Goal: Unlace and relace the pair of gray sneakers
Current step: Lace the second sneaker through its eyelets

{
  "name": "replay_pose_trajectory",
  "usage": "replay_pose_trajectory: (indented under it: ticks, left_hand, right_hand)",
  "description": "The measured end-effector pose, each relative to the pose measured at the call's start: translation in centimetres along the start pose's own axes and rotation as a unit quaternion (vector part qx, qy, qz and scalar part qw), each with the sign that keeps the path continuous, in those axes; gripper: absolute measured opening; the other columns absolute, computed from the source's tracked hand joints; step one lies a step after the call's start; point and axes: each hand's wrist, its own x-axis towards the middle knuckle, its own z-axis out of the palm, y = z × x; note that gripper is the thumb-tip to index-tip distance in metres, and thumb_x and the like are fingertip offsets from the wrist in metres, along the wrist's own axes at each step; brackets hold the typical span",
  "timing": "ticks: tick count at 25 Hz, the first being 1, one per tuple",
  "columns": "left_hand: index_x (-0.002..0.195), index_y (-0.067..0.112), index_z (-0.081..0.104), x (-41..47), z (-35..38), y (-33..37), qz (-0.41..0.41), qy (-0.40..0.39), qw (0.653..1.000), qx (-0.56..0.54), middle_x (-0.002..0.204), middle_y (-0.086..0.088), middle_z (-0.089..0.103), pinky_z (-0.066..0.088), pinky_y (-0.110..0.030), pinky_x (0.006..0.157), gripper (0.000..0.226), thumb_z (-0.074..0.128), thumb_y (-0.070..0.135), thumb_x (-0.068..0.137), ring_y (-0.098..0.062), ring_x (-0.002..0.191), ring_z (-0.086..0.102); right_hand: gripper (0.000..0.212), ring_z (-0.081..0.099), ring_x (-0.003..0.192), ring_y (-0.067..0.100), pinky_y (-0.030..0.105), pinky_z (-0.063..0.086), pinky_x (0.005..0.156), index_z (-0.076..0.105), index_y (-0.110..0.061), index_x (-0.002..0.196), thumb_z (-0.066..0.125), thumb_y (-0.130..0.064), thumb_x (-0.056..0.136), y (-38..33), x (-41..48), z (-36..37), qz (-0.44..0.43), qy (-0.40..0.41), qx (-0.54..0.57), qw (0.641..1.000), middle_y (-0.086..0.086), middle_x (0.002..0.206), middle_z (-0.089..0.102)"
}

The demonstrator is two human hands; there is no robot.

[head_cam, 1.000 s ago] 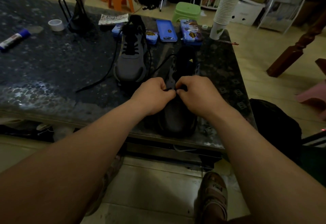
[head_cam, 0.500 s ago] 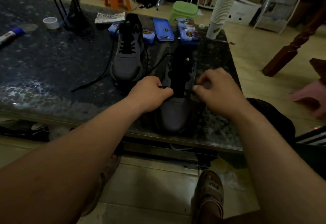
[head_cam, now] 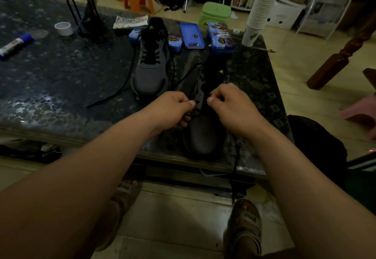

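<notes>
Two gray sneakers stand on the dark stone table (head_cam: 61, 79), toes toward me. The far sneaker (head_cam: 151, 63) is partly laced, and its black lace (head_cam: 120, 85) trails loose to the left. The near sneaker (head_cam: 203, 134) sits at the table's front edge with its tongue open. My left hand (head_cam: 173, 108) pinches the near sneaker's black lace at the lowest left eyelet. My right hand (head_cam: 230, 104) pinches the lace on the shoe's right side. A length of lace hangs over the table edge below my right wrist.
Blue tins (head_cam: 191, 34) lie behind the sneakers, a stack of paper cups (head_cam: 256, 16) at the back right corner. A tape roll (head_cam: 63, 28), a glue stick (head_cam: 15, 44) and a black wire stand (head_cam: 85, 18) sit on the left. Stools stand beyond the table.
My right hand swung out to the right with the lace, then came back toward the middle of the shoe. My left hand stayed at the lower left eyelet.
</notes>
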Motion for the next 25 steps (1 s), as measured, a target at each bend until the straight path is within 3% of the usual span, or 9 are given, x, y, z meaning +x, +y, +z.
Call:
replay_pose_trajectory:
  ticks: [2, 5, 7, 8, 11, 13, 16, 22, 25]
  left_hand:
    - [0.082, 0.013, 0.058, -0.2, 0.0, 0.1, -0.012, -0.001, 1.000, -0.002, 0.070, -0.006, 0.063, 0.050, -0.018, 0.052, 0.026, 0.055, 0.022, 0.107, -0.016, 0.058, 0.060]
    - [0.084, 0.013, 0.060, -0.5, 0.2, 0.4, -0.033, 0.005, 0.999, -0.041, 0.069, -0.005, 0.061, 0.043, -0.015, 0.045, 0.027, 0.053, 0.024, 0.108, -0.015, 0.054, 0.055]
    - [0.086, 0.014, 0.062, -0.7, 0.3, 0.8, -0.061, 0.011, 0.994, -0.093, 0.068, -0.003, 0.061, 0.043, -0.017, 0.047, 0.027, 0.054, 0.028, 0.107, -0.013, 0.054, 0.053]
    - [0.087, 0.015, 0.064, -0.7, 0.4, 0.9, -0.079, 0.013, 0.989, -0.122, 0.067, -0.002, 0.062, 0.044, -0.019, 0.050, 0.026, 0.055, 0.031, 0.106, -0.013, 0.054, 0.053]
    - [0.089, 0.018, 0.065, -0.8, 0.6, 1.2, -0.120, 0.016, 0.975, -0.186, 0.063, 0.003, 0.063, 0.042, -0.024, 0.058, 0.027, 0.056, 0.038, 0.105, -0.010, 0.054, 0.052]
    - [0.089, 0.020, 0.067, -0.9, 0.6, 1.3, -0.120, 0.008, 0.972, -0.200, 0.064, 0.006, 0.062, 0.040, -0.024, 0.060, 0.028, 0.055, 0.040, 0.104, -0.008, 0.054, 0.050]
    - [0.092, 0.021, 0.071, -1.2, 0.8, 1.0, -0.100, -0.002, 0.972, -0.213, 0.068, 0.008, 0.063, 0.040, -0.024, 0.064, 0.025, 0.056, 0.037, 0.104, -0.006, 0.057, 0.050]
    - [0.102, 0.020, 0.073, -1.5, 1.0, 0.4, -0.057, 0.001, 0.961, -0.270, 0.079, 0.010, 0.071, 0.040, -0.023, 0.067, 0.019, 0.056, 0.029, 0.104, -0.004, 0.065, 0.053]
    - [0.103, 0.018, 0.071, -1.1, 1.4, 0.0, -0.049, 0.026, 0.959, -0.277, 0.078, 0.010, 0.070, 0.042, -0.020, 0.064, 0.015, 0.060, 0.029, 0.103, -0.003, 0.063, 0.054]
  right_hand:
    - [0.019, 0.060, 0.108, 0.015, 0.034, 0.046, 0.094, 0.071, -0.013, 0.109, 0.056, -0.022, 0.100, -0.1, -0.2, -0.3, 0.073, -0.018, 0.150, 0.986, -0.001, 0.117, 0.066]
    - [0.024, 0.063, 0.095, 0.018, 0.037, 0.047, 0.087, 0.069, -0.011, 0.094, 0.046, -0.013, 0.100, -0.6, -0.7, -0.5, 0.194, 0.008, 0.427, 0.883, 0.002, 0.102, 0.071]
    - [0.027, 0.064, 0.085, 0.018, 0.034, 0.049, 0.081, 0.065, -0.008, 0.087, 0.041, -0.011, 0.100, -0.4, -0.7, -0.7, 0.229, 0.025, 0.519, 0.823, 0.006, 0.095, 0.071]
    - [0.025, 0.065, 0.082, 0.018, 0.034, 0.051, 0.080, 0.063, -0.008, 0.086, 0.042, -0.011, 0.100, -0.3, -0.7, -0.9, 0.230, 0.027, 0.520, 0.822, 0.007, 0.092, 0.071]
    - [0.011, 0.066, 0.079, 0.017, 0.037, 0.055, 0.077, 0.063, -0.012, 0.089, 0.058, -0.015, 0.098, 0.1, -0.6, -1.0, 0.164, 0.022, 0.312, 0.935, 0.003, 0.084, 0.070]
    - [0.008, 0.062, 0.076, 0.009, 0.021, 0.050, 0.069, 0.065, -0.016, 0.097, 0.069, -0.023, 0.095, 0.2, -0.8, -0.7, 0.097, 0.013, 0.165, 0.981, -0.004, 0.084, 0.066]
    - [0.013, 0.058, 0.076, 0.002, 0.010, 0.039, 0.058, 0.067, -0.023, 0.107, 0.072, -0.029, 0.096, 0.1, -0.9, -0.1, 0.049, 0.005, 0.092, 0.995, -0.010, 0.086, 0.063]
    - [0.015, 0.060, 0.097, 0.019, 0.031, 0.047, 0.083, 0.071, -0.028, 0.111, 0.068, -0.030, 0.097, 0.1, 0.0, 0.6, -0.034, -0.004, -0.056, 0.998, 0.001, 0.103, 0.061]
    - [0.012, 0.059, 0.097, 0.022, 0.035, 0.048, 0.082, 0.067, -0.021, 0.106, 0.057, -0.026, 0.101, -0.6, -0.3, 0.6, -0.027, -0.011, -0.076, 0.997, 0.004, 0.106, 0.061]
